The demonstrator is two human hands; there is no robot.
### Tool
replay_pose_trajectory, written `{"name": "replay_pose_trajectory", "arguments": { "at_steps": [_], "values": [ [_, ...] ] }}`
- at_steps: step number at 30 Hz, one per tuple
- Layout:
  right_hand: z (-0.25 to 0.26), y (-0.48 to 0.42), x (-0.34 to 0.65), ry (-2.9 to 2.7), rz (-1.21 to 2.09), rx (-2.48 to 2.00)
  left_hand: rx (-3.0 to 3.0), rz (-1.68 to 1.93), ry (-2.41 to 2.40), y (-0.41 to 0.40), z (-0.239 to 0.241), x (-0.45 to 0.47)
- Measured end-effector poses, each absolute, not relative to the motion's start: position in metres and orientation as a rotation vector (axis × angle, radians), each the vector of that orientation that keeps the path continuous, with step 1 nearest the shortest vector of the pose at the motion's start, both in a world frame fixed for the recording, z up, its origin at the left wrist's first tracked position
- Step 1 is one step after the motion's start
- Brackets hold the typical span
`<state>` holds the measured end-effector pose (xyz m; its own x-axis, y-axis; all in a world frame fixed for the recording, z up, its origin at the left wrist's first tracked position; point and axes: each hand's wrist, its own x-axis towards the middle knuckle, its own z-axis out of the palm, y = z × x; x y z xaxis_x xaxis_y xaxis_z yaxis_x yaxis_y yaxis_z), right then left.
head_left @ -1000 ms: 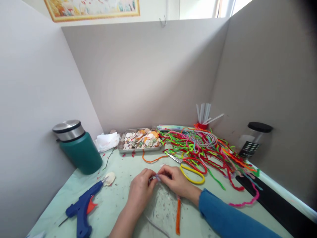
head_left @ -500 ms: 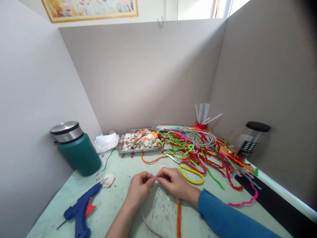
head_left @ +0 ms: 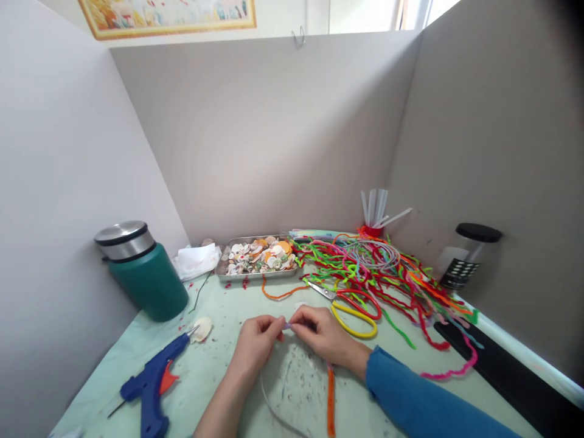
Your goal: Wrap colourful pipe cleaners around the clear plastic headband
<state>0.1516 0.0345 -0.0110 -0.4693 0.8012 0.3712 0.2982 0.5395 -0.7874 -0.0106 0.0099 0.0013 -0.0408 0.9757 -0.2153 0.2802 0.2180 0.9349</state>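
Note:
My left hand (head_left: 256, 345) and my right hand (head_left: 325, 336) meet over the middle of the table. Between their pinched fingertips shows a short bit of purple pipe cleaner (head_left: 287, 326); the rest of it is hidden in the fingers. From under my right hand an orange pipe cleaner (head_left: 331, 401) runs toward me, with a purple bit at its top end. A thin grey cord (head_left: 274, 410) curves down from beneath my left hand; whether I hold it I cannot tell. Scissors (head_left: 351, 313) with red and yellow handles lie just beyond my right hand.
A blue glue gun (head_left: 152, 383) lies at left, its nozzle at a shell (head_left: 203, 329). Behind stand a green bottle (head_left: 152, 283) and a metal tray (head_left: 255, 278) of shells and buttons. Tangled pipe cleaners (head_left: 365, 261), glue sticks (head_left: 375, 208) and a black-lidded jar (head_left: 465, 261) are at right.
My fingertips have drawn slightly apart, so more of the purple piece shows between them. The left fingers have shifted their grip. The grey cord has swung a little.

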Motion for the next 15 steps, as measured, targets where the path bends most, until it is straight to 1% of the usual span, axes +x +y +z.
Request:
{"name": "replay_pose_trajectory", "arguments": {
  "at_steps": [4,7,11,15],
  "values": [
    [-0.0116,0.0371,0.1520,-1.938,0.913,-0.952,1.438,1.081,1.544,0.0116,0.0007,-0.0115],
    [-0.0103,0.0379,0.1522,-1.911,0.923,-0.993,1.693,1.203,1.563,0.0109,0.0003,-0.0135],
    [-0.0100,0.0379,0.1521,-1.895,0.943,-1.017,2.039,1.175,1.542,0.0080,-0.0015,-0.0149],
    [-0.0121,0.0384,0.1517,-1.897,0.949,-1.002,2.169,1.158,1.517,0.0083,-0.0060,-0.0151]
  ]
}}
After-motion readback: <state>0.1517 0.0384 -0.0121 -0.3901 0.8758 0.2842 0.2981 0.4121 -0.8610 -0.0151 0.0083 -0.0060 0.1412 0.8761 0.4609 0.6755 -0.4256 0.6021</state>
